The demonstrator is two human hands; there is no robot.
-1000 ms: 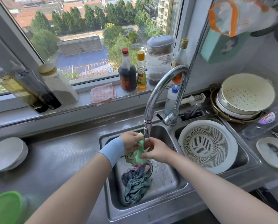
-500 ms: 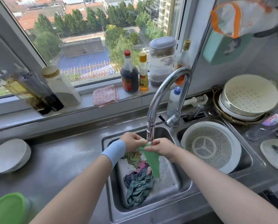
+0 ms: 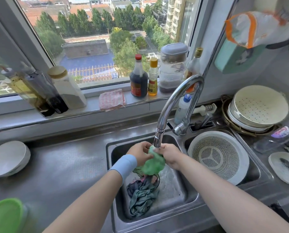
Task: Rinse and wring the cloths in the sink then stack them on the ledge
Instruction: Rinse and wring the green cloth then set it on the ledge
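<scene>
Gripping the green cloth [image 3: 153, 163] in left hand [image 3: 140, 153] and right hand [image 3: 169, 154], rub it under the tap [image 3: 158, 137] before twisting.

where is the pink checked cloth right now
In the head view, the pink checked cloth lies on the window ledge, left of centre, between the tan-lidded jar and the dark sauce bottle.

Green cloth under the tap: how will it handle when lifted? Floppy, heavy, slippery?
Likely floppy: the green cloth bunches and sags between the left hand and right hand, with no shape of its own. Probably soaked, so heavy for its size and drippy, since it sits right under the tap. Slipping seems unlikely, as both hands pinch crumpled fabric.
</scene>
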